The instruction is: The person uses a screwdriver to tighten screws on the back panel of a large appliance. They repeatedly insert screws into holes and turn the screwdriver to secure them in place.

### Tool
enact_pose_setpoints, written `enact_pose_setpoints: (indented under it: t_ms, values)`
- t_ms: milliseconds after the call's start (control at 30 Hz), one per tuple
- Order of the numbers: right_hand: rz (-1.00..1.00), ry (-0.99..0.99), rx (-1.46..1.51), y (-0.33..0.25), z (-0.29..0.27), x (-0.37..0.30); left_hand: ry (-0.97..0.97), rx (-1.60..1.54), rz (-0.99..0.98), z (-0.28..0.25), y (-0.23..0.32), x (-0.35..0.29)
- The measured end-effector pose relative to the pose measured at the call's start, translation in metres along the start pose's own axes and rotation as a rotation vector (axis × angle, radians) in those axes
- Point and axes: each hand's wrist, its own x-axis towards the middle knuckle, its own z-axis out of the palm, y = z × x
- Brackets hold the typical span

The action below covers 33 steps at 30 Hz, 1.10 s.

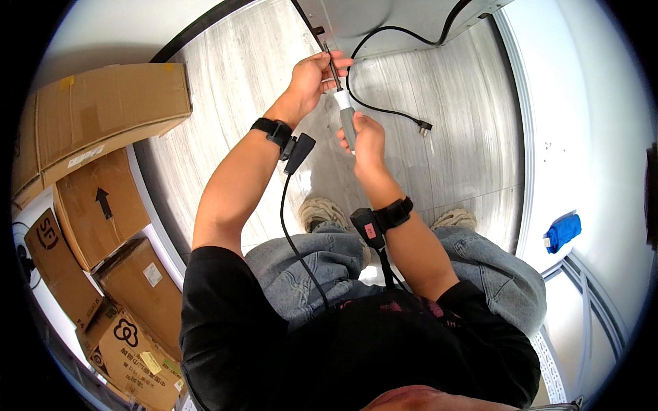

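Observation:
My right hand [367, 140] is closed around the grey and white handle of a screwdriver [347, 120]. The screwdriver's thin metal shaft points away from me, up to the lower edge of a grey metal appliance panel [404, 31]. Around that shaft, near its tip, the fingers of my left hand [312, 79] are curled, with some fingertips showing past it. A small dark fitting [318, 31] sits at the panel's edge just beyond the tip. Whether the tip sits in a screw is too small to tell.
A black power cord [373, 106] loops from the appliance over the grey wood-look floor [459, 157], its plug right of my hands. Cardboard boxes [113, 103] are stacked at left. A blue cloth-like bundle [564, 233] lies at right. Black cables hang from my wrist straps.

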Motion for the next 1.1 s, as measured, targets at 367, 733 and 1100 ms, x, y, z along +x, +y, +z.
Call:
enact_pose_setpoints:
  t_ms: [367,733,1100]
  values:
    - [-0.459,0.158,-0.203,0.035,0.009,0.007,0.168,0.21,-0.002,0.003,0.005,0.003]
    - [-0.013,-0.09,0.053,0.003,-0.001,0.0,0.086,0.237,-0.057,0.001,0.007,-0.002]
    - [0.096,-0.182,0.147,-0.005,-0.004,0.002,0.069,0.213,-0.018,0.01,0.01,-0.009]
